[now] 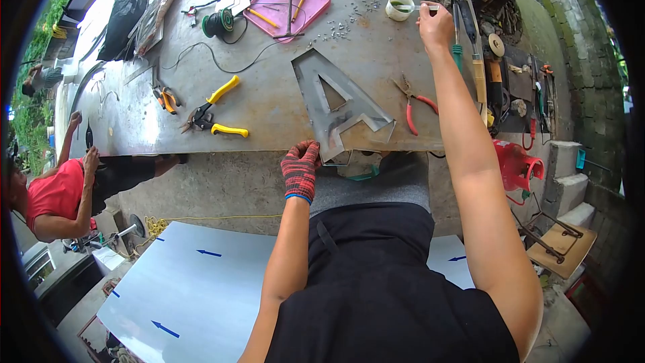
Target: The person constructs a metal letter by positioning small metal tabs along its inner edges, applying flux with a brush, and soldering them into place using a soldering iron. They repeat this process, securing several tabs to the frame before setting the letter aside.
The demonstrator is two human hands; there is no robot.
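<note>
1. Metal letter "A" [339, 104]: sheet-metal channel letter, dull grey, flat face with upturned side walls and a triangular cut-out. It lies flat at the near edge of the surface [269, 104], its foot overhanging slightly, within easy reach of the person.
2. Left hand [300, 170]: in a red-and-black knit glove with a blue cuff, fingers closed on the lower corner of the letter, apparently steadying it against the edge.
3. Right hand [435, 25]: bare, arm stretched to the far side, fingers pinched on a thin brush or stick [420, 7] that dips into a small white cup [400, 7]; the cup's contents look greenish.
4. Red-handled pliers [413, 101]: just right of the letter, jaws toward it.
5. Yellow-handled snips [215, 114]: left of the letter, handles spread.
6. Soldering iron [457, 40]: green-handled, beside the right forearm, parallel to a wooden-handled tool [480, 77].
7. Pink tray [287, 3]: plastic, far side, holding slim yellow tools and a metal rod.
8. Scattered small metal bits [349, 17]: loose, near the tray.
9. Metal sheet [195, 282]: below the surface, film-covered with blue arrows.
10. Another person [64, 188]: at left, red shirt, at work apart.
</note>
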